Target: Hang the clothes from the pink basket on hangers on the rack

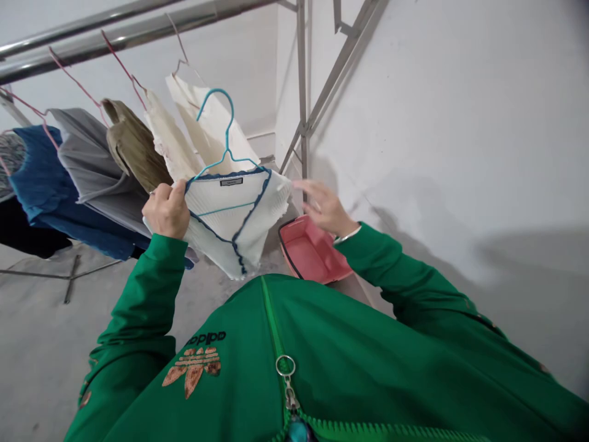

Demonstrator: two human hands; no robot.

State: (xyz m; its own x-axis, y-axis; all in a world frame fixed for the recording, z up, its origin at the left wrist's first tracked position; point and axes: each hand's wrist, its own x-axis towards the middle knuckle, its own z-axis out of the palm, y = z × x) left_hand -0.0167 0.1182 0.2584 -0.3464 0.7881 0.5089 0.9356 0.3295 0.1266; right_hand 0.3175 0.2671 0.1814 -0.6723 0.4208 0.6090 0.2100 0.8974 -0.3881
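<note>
A white ribbed top with dark blue trim (234, 221) hangs on a teal wire hanger (225, 138) in front of me. My left hand (166, 210) is closed on the top's left shoulder and the hanger's end. At the garment's right shoulder edge, my right hand (324, 205) has its fingers stretched out and slightly blurred, touching the cloth or just beside it. Both arms wear green jacket sleeves.
A metal rail (138, 27) runs overhead at the upper left, with cream (184, 141), olive (133, 144), grey (92, 166) and blue (46, 184) garments hanging on hangers. A pink plastic basin (310, 252) sits on the floor below my hands. A white wall stands to the right.
</note>
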